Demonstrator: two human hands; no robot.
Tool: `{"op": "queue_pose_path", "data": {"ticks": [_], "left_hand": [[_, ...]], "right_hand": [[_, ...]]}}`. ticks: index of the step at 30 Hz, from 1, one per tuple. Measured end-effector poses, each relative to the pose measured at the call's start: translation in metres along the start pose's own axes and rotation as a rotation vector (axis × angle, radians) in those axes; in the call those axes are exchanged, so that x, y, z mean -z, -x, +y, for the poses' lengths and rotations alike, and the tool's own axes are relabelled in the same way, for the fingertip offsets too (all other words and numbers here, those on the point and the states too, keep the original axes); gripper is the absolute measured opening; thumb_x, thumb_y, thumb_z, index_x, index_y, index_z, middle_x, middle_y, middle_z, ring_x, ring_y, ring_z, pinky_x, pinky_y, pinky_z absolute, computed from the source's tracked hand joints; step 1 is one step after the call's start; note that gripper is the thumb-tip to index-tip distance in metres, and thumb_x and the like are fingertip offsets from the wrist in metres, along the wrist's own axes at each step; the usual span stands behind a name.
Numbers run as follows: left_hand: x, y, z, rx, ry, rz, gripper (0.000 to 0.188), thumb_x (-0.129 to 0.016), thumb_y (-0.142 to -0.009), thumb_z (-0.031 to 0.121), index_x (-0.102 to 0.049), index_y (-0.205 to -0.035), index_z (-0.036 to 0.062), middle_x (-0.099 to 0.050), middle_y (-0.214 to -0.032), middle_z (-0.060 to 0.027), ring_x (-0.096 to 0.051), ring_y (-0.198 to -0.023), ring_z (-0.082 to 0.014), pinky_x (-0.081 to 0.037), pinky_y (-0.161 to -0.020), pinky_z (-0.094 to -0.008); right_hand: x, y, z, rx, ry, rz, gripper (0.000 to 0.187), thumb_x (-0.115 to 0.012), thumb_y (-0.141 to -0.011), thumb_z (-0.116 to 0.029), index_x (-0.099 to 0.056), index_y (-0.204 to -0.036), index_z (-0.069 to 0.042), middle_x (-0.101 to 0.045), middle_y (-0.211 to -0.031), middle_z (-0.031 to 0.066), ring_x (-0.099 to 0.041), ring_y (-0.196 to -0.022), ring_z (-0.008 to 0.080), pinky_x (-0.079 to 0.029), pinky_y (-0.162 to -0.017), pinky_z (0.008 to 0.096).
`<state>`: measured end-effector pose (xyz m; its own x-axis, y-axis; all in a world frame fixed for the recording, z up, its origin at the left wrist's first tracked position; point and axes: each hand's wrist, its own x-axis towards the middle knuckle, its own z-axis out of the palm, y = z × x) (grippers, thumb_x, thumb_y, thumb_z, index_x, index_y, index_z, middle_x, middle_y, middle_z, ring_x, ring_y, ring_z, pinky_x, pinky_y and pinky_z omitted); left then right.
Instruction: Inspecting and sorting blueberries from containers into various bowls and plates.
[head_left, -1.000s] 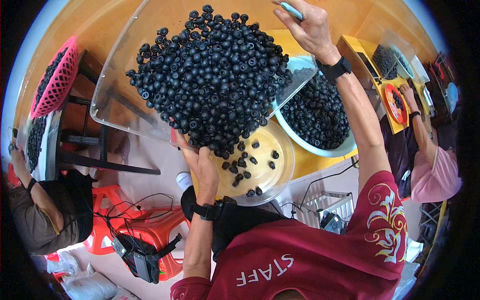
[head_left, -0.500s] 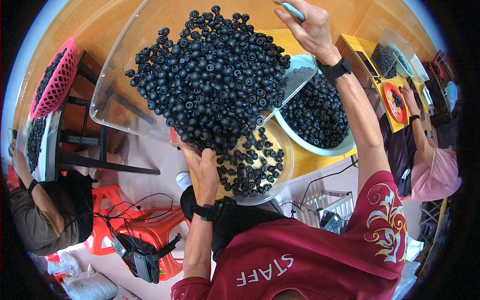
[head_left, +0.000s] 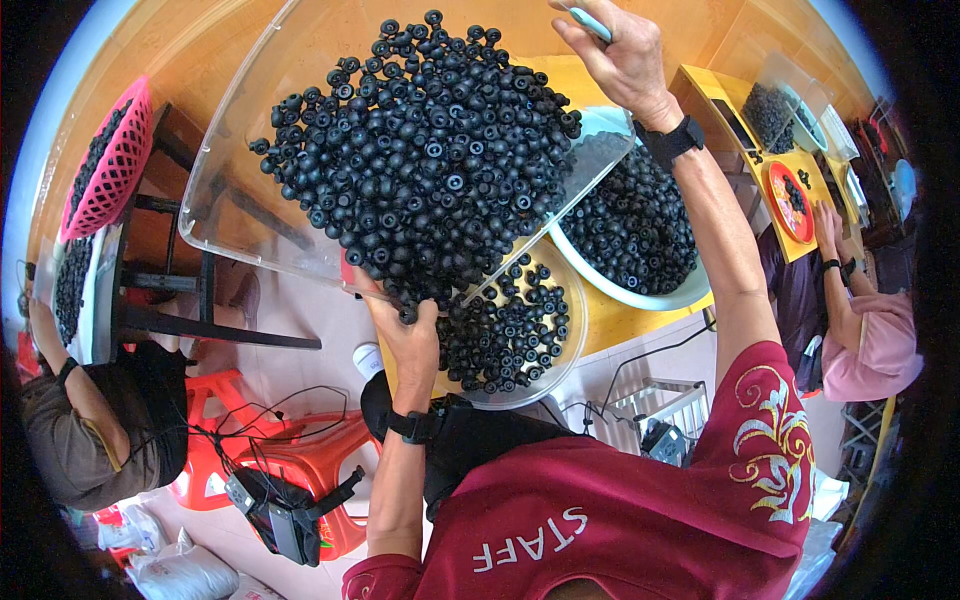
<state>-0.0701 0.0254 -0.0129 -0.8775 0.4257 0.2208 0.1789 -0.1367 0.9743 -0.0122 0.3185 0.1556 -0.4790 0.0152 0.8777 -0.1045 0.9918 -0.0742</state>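
A large clear plastic bin is tilted in front of me, heaped with small black knob-like pieces. My left hand is closed on its near lower corner, beside a red bit at the edge, with pieces against the fingers. At the far right, my right hand is closed round a light blue handle; whether it belongs to the bin I cannot tell. Below the bin's low corner stands a round clear tub, partly filled with black pieces. Pieces spill from the corner over it.
A light blue basin full of black pieces stands on the yellow table. Left are a pink basket, a black stand and red stools. Co-workers sit at both sides; one's hand is near a red tray.
Black pieces have slid down toward the bin's low corner, and more lie in the round tub. My hands have barely moved. The right co-worker's hand has moved down from the red tray.
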Motion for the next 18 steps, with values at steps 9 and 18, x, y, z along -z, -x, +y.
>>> {"op": "queue_pose_path", "data": {"ticks": [9,18], "left_hand": [[-0.002,0.001,0.016,0.03,-0.064,-0.135,0.108,-0.07,-0.055,-0.003,-0.003,-0.14,0.002,-0.025,-0.136,-0.0151,-0.028,-0.127,-0.0247,-0.022,-0.106,-0.0347],[-0.008,0.006,0.018,-0.005,0.158,-0.133,0.122,-0.085,-0.053,0.015,0.0,-0.14,0.0022,-0.017,-0.14,-0.0135,-0.024,-0.128,-0.0242,-0.021,-0.107,-0.0371]], "right_hand": [[0.003,0.004,0.002,-0.006,0.04,0.005,0.015,-0.06,-0.076,-0.005,-0.06,-0.091,-0.003,-0.059,-0.068,0.0128,-0.062,-0.061,0.0231,-0.046,-0.054,0.0286],[0.01,0.006,-0.002,-0.021,0.056,-0.017,0.014,-0.062,-0.077,-0.006,-0.06,-0.09,-0.003,-0.059,-0.067,0.0123,-0.061,-0.058,0.0215,-0.044,-0.051,0.0278]]}}
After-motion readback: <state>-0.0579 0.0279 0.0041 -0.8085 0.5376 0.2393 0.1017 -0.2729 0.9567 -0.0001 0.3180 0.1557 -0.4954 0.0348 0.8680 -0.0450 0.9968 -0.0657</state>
